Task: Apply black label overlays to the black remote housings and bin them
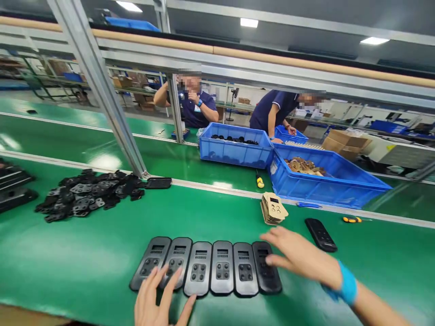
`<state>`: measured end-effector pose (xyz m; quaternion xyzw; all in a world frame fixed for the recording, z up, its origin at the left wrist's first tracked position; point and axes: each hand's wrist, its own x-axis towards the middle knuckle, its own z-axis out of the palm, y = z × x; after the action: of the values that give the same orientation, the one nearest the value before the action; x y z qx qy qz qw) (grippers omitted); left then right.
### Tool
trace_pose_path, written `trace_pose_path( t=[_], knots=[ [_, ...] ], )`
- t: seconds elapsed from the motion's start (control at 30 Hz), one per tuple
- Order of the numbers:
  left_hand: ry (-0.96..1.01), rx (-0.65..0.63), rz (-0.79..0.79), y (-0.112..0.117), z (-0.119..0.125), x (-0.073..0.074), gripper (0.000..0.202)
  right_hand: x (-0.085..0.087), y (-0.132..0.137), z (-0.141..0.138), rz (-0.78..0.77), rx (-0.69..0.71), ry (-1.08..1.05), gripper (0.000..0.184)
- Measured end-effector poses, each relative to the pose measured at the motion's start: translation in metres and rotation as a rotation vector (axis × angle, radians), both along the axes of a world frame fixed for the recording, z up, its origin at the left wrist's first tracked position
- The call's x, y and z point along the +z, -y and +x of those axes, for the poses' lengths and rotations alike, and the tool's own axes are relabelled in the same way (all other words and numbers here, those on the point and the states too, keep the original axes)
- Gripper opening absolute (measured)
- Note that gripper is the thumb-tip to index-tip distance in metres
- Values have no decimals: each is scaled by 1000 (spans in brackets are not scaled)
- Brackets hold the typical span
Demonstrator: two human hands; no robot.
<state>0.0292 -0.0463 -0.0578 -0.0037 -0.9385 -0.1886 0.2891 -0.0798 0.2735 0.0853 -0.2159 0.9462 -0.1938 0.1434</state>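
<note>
Several black remote-control shells (222, 267) lie side by side in a row on the green bench near the front edge. My left hand (159, 301) rests open, fingers spread, on the near ends of the left shells. My right hand (301, 258), with a blue wristband, hovers open over the rightmost shell (267, 271), its fingers stretched toward it. One more black shell (320, 234) lies alone to the right, and a small stack of tan cardboard pieces (273, 208) sits behind the row.
A heap of black rubber keypads (90, 194) lies at the left. Blue bins (326, 181) (234, 149) stand behind the bench rail, with a yellow screwdriver (260, 181) between them. Two people in dark blue shirts work across the line. A slanted aluminium post (102, 90) rises at left.
</note>
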Motion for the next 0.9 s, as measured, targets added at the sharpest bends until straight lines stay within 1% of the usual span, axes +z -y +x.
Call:
trace_pose_path(
  t=[0.03,0.07,0.1,0.13,0.17,0.2,0.23,0.27,0.3,0.37,0.5,0.67,0.73,0.83,0.9],
  knots=[
    [52,46,-41,2,-2,4,50,-24,-11,21,77,-53,2,57],
    [108,96,-83,3,-5,6,58,-48,-20,37,121,-94,15,66],
    [167,139,-119,4,-8,8,64,-71,-25,49,140,-109,13,68],
    [223,166,-148,5,-11,9,68,-91,-28,57,142,-100,4,66],
    [273,181,-169,6,-13,9,69,-107,-28,63,139,-97,-3,63],
    [315,188,-186,6,-16,9,69,-120,-27,66,132,-96,-20,61],
    [349,190,-200,6,-17,8,69,-128,-25,68,121,-99,-46,58],
    [371,194,-214,6,-18,8,68,-132,-23,70,107,-109,-78,56],
    [384,203,-228,6,-18,8,68,-134,-21,71,92,-119,-110,55],
    [392,225,-256,5,-18,7,68,-131,-17,72,67,-132,-153,54],
    [382,231,-284,5,-19,5,68,-123,-14,73,63,-147,-162,55],
    [385,239,-296,5,-21,5,66,-129,-14,73,45,-139,-168,56],
    [401,248,-304,7,-22,6,66,-128,-9,72,53,-152,-167,57],
    [448,256,-323,18,-26,9,66,-117,7,69,84,-159,-130,58],
    [461,261,-338,31,-30,11,64,-106,21,67,101,-143,-81,62]
  ],
)
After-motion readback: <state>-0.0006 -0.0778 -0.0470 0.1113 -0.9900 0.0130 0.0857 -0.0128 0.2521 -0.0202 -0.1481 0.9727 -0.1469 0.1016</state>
